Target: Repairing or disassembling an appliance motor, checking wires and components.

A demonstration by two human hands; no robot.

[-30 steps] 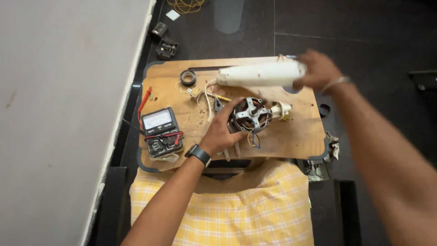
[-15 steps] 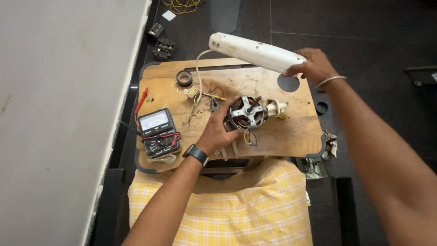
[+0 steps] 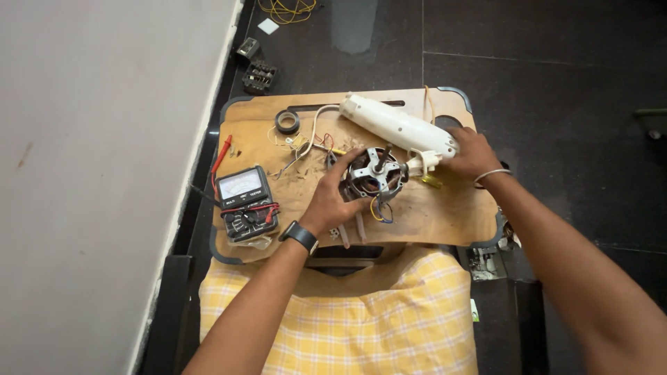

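Dark tiled floor, pale wall at left; wooden lap board [image 3: 445, 215] across yellow checked cloth. Left hand [image 3: 337, 201] curled around bare motor [image 3: 375, 173] at board centre, fingers closed on its frame. Right hand [image 3: 472, 153] gripping near end of white tool housing [image 3: 396, 128], lying just behind motor. Motor stripped, wires loose; housing and motor not joined. Multimeter [image 3: 243, 201] at left, leads lying idle. Tape roll [image 3: 286, 121] near far edge.

Board [image 3: 445, 215] bare along near-right edge; centre blocked by motor [image 3: 375, 173] and white tool [image 3: 399, 130], left by meter [image 3: 244, 203], far-left by tape roll [image 3: 286, 121] and loose wires [image 3: 302, 142].
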